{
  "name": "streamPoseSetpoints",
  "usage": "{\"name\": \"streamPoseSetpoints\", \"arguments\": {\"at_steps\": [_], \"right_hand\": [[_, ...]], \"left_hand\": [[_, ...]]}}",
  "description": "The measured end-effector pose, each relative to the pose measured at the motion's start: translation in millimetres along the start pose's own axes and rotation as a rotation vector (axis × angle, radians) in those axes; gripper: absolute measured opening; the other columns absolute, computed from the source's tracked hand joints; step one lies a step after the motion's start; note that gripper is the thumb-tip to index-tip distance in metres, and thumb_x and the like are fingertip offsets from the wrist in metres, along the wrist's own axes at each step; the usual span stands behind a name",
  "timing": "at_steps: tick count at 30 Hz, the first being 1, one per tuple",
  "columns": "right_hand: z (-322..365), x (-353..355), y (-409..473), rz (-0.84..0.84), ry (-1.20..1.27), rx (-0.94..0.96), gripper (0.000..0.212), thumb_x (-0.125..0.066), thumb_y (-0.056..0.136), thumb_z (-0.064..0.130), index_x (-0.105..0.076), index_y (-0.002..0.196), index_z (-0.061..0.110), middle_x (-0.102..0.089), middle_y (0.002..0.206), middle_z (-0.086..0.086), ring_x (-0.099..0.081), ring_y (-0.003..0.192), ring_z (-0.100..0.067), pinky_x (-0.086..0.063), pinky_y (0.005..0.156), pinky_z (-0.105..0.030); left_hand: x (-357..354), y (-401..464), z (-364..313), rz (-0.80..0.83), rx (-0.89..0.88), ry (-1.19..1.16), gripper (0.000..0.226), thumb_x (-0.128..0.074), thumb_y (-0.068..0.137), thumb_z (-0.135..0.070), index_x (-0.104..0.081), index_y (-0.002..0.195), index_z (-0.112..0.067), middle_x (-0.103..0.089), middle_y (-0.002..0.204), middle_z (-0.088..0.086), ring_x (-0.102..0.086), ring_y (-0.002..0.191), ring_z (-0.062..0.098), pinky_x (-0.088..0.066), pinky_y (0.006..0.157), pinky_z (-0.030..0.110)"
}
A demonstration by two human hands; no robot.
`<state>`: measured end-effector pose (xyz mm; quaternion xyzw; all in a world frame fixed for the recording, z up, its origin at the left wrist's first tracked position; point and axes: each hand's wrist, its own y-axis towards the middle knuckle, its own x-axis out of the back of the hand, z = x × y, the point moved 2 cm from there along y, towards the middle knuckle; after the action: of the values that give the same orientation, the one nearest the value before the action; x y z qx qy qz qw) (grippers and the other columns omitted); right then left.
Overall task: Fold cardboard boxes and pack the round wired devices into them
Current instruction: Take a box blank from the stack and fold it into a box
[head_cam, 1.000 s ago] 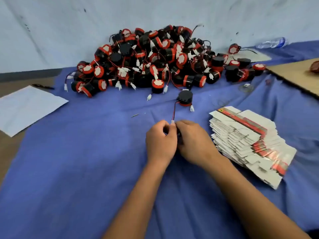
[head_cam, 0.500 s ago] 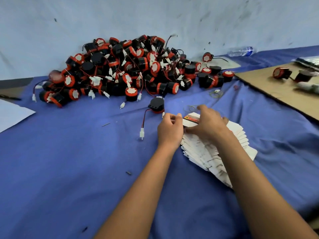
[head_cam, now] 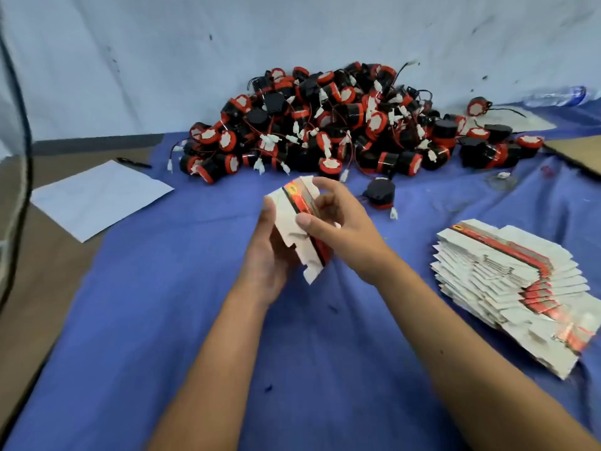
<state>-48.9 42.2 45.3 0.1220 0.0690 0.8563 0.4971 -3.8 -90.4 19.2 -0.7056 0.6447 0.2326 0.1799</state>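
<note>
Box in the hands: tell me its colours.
White box with a red and black stripe, seen in the head view.

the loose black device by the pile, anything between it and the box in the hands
Nothing visible: only bare blue cloth lies between the loose device and the flat box blank that both hands hold.

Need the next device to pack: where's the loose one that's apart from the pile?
In the head view, the loose device lies on the blue cloth just front of the pile, beyond the right hand.
</note>
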Motion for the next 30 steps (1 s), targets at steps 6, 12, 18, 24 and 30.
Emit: {"name": "streamPoseSetpoints", "arguments": {"at_steps": [6,12,18,24,30], "right_hand": [[-50.9,-27.9,-0.9,-0.184,-0.276,0.077,0.037,-0.080,0.080,0.049,-0.056,0.094,0.026,-0.061,0.079,0.016,-0.056,0.070,-0.005,-0.047,0.065,-0.024],[-48.7,-18.1,6.3,-0.261,0.179,0.138,0.027,-0.074,0.094,0.023,-0.050,0.085,0.014,-0.061,0.071,0.012,-0.053,0.064,-0.003,-0.043,0.058,-0.015],[-39.7,-11.1,4.8,-0.128,0.439,0.086,0.012,-0.064,0.098,0.020,-0.061,0.099,0.009,-0.075,0.088,-0.003,-0.068,0.078,-0.014,-0.054,0.071,-0.023],[-31.1,-22.2,-3.5,0.067,0.377,0.050,0.022,-0.075,0.086,0.032,-0.079,0.104,0.019,-0.077,0.102,-0.006,-0.072,0.093,-0.020,-0.057,0.079,-0.030],[-23.6,-20.0,-8.5,0.086,0.424,0.023,0.039,-0.077,0.083,0.038,-0.074,0.108,0.009,-0.074,0.100,-0.017,-0.070,0.088,-0.029,-0.056,0.076,-0.038]], "left_hand": [[35.7,-8.9,-4.9,0.127,0.091,0.014,0.112,-0.089,0.066,-0.059,-0.043,0.155,-0.009,-0.052,0.151,0.024,-0.053,0.137,0.038,-0.043,0.117,0.052],[38.4,-3.0,4.0,0.084,0.099,0.127,0.051,-0.064,0.078,0.000,-0.066,0.128,-0.010,-0.071,0.124,0.017,-0.070,0.110,0.029,-0.055,0.099,0.045],[42.2,4.0,5.2,-0.020,0.082,0.106,0.036,-0.072,0.076,-0.021,-0.075,0.112,-0.014,-0.074,0.116,0.011,-0.070,0.106,0.026,-0.055,0.097,0.038],[40.4,2.9,-7.1,-0.077,0.045,0.226,0.044,-0.058,0.092,-0.034,-0.067,0.129,-0.013,-0.071,0.120,0.011,-0.066,0.107,0.025,-0.050,0.096,0.044],[36.4,-11.9,1.9,0.349,0.229,0.061,0.064,-0.066,0.079,-0.004,-0.058,0.142,-0.013,-0.066,0.132,0.008,-0.059,0.128,0.023,-0.047,0.112,0.035]]}}
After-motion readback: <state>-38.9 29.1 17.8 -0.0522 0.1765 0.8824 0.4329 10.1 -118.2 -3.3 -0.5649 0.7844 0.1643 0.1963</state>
